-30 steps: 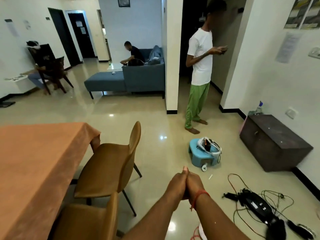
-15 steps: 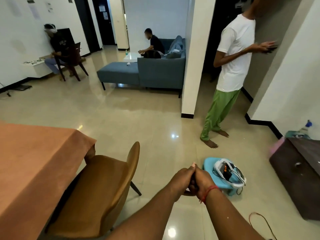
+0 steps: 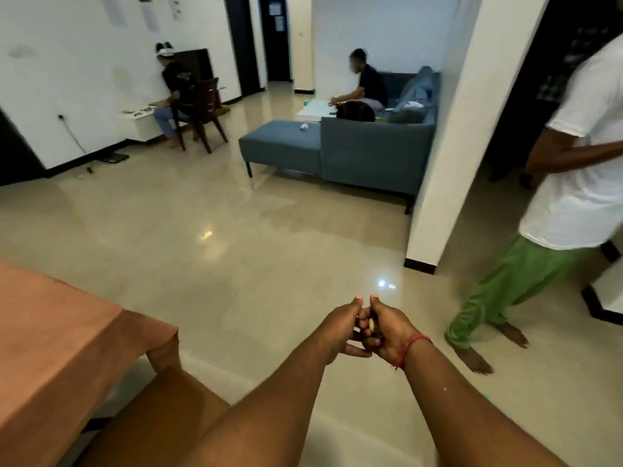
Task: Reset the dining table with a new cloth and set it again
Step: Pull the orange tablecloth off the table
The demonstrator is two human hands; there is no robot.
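The dining table (image 3: 50,348) stands at the lower left under an orange cloth whose corner hangs down at the near right. Both my hands are held together in the air over the floor, to the right of the table and apart from it. My left hand (image 3: 340,326) has its thumb up and its lower fingers stretched toward the right hand. My right hand (image 3: 387,332), with a red thread on the wrist, has curled fingers against the left hand's fingers. A small pale-yellow spot shows between them; I cannot tell what it is.
A brown chair (image 3: 161,409) sits at the table's near corner, partly behind my left arm. A person in green trousers (image 3: 505,291) stands close on the right beside a white pillar (image 3: 448,163). A blue sofa (image 3: 354,153) and two seated people are farther back.
The view has swung left and forward: the blue stool, cables and dark cabinet have left the frame. My pressed-together hands have loosened, with the right fingers now curled.
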